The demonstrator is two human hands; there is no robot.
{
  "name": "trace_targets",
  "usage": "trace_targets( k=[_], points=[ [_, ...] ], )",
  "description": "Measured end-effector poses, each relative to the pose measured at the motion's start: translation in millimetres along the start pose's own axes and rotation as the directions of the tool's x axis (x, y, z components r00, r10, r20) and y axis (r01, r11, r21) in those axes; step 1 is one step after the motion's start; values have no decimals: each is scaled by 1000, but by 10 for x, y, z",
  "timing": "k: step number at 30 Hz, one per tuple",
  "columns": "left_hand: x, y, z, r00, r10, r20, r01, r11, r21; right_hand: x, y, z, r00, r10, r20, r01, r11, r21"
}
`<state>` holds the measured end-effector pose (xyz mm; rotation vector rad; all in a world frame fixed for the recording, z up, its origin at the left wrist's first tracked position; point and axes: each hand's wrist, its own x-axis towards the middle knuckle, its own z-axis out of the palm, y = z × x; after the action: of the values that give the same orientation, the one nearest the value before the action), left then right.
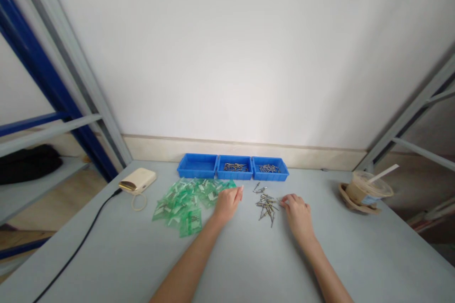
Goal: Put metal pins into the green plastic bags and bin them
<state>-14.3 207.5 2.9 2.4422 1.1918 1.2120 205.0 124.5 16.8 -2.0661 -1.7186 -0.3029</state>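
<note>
My right hand (297, 212) is at the right edge of a loose pile of thin metal rod-like pieces (266, 206). Its thumb and fingers are pinched together at one of these slim pieces (279, 200). On the other side of the pile, my left hand (227, 204) is closed, thumb against curled fingers; whatever it may hold is hidden. Beside that hand spreads a heap of green-and-clear plastic bags (190, 199), several with small metal pieces inside. Behind the pile stand a blue bin (234, 175) and a right-hand blue bin (270, 176), both containing similar metal pieces.
A third blue bin (197, 171) completes the row near the wall. At left lies a cream-coloured device (142, 179) with a loop strap and a black cable (80, 245). A drink cup (366, 189) with a straw sits in a cardboard holder (358, 207) at right.
</note>
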Motion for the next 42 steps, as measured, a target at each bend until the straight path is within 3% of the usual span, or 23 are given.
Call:
trace_targets(
  k=[3, 6, 9, 13, 19, 21, 25, 29, 35, 42],
  points=[
    [-2, 6, 15, 999, 26, 24, -27, 998, 62, 213, -212, -37, 995, -95, 3, 92, 968, 235],
    [0, -1, 32, 994, 106, 32, -109, 984, 139, 395, -471, -15, 970, -234, 64, 183, 880, 437],
    [1, -21, 45, 978, 180, 103, -199, 954, 226, 477, -645, 90, 956, -274, 107, 167, 806, 568],
    [-1, -35, 46, 977, 178, 114, -200, 954, 225, 470, -648, 243, 956, -256, 146, 88, 721, 687],
    [-2, -25, 30, 955, 259, 142, -284, 938, 200, 444, -536, 236, 947, -259, 192, 35, 674, 738],
    [-8, -34, 36, 955, 277, 106, -294, 935, 197, 443, -533, 210, 939, -275, 206, 30, 663, 748],
    [-19, -51, 53, 956, 291, 24, -289, 931, 223, 431, -528, 193, 928, -302, 219, 57, 693, 719],
    [-11, -47, 40, 938, 336, 86, -347, 913, 217, 412, -498, 173, 903, -350, 249, 96, 729, 678],
    [10, -26, 21, 957, 269, 106, -285, 936, 207, 411, -464, 113, 901, -386, 198, 103, 635, 766],
    [4, -16, 25, 958, 270, 91, -283, 942, 182, 429, -461, 150, 924, -296, 243, 0, 635, 773]
  ],
)
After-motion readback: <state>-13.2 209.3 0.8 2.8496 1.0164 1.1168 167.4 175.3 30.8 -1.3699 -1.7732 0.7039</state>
